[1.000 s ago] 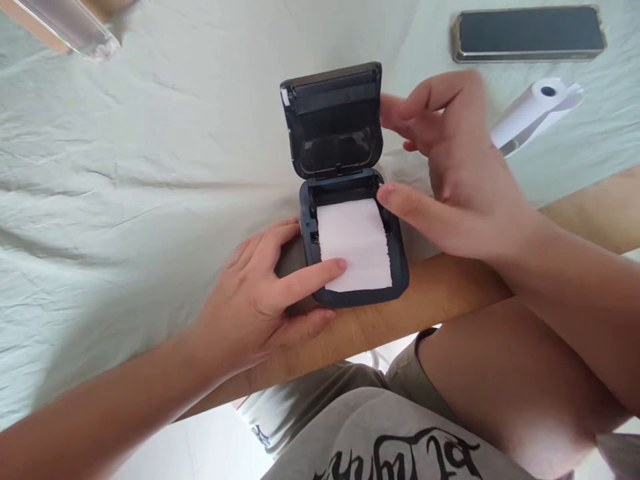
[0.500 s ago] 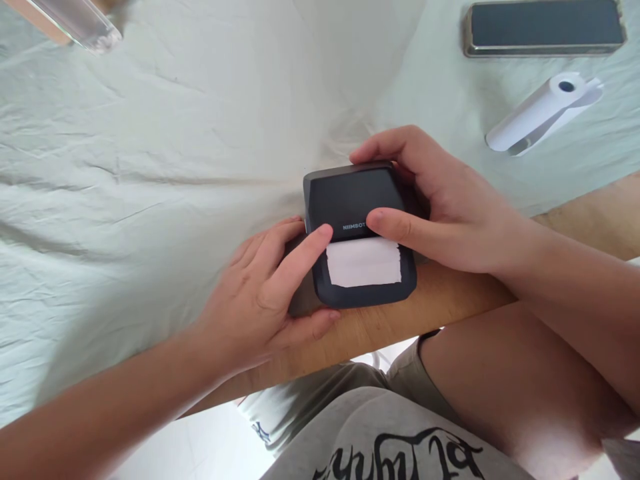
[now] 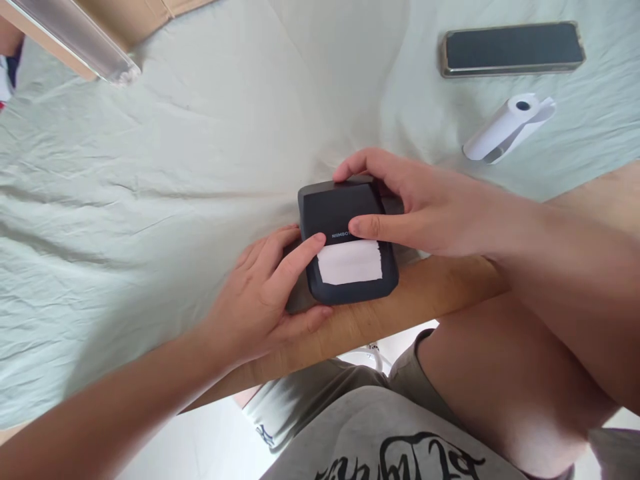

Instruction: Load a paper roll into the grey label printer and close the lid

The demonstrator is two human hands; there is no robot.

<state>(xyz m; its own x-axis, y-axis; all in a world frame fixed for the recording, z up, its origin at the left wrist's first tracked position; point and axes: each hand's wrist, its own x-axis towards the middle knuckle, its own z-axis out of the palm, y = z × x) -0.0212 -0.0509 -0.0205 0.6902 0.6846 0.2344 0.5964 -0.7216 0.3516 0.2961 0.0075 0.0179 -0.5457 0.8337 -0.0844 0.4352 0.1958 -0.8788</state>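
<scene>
A black label printer (image 3: 345,207) marked NIIMBOT is at the table's near edge, with a torn-edged piece of white paper (image 3: 350,262) lying over its lower front. My left hand (image 3: 265,287) is closed about the printer's left side, its index fingertip on the top face near the paper and its thumb by the near edge. From the right, my right hand (image 3: 405,200) grips the printer too. Its thumb presses on the top beside the lettering, while its fingers curl over the far edge. The printer's underside is hidden.
A white paper roll (image 3: 500,130), partly unrolled, lies to the right on the pale cloth (image 3: 215,133). Beyond it rests a dark flat phone-like object (image 3: 515,48). Cardboard (image 3: 140,20) and a clear plastic piece (image 3: 95,40) are at upper left. A bare wooden edge (image 3: 430,287) runs along the front.
The view has shifted, so the roll and dark object appear further left and lower, and more cardboard shows. Both hands keep nearly the same hold on the printer.
</scene>
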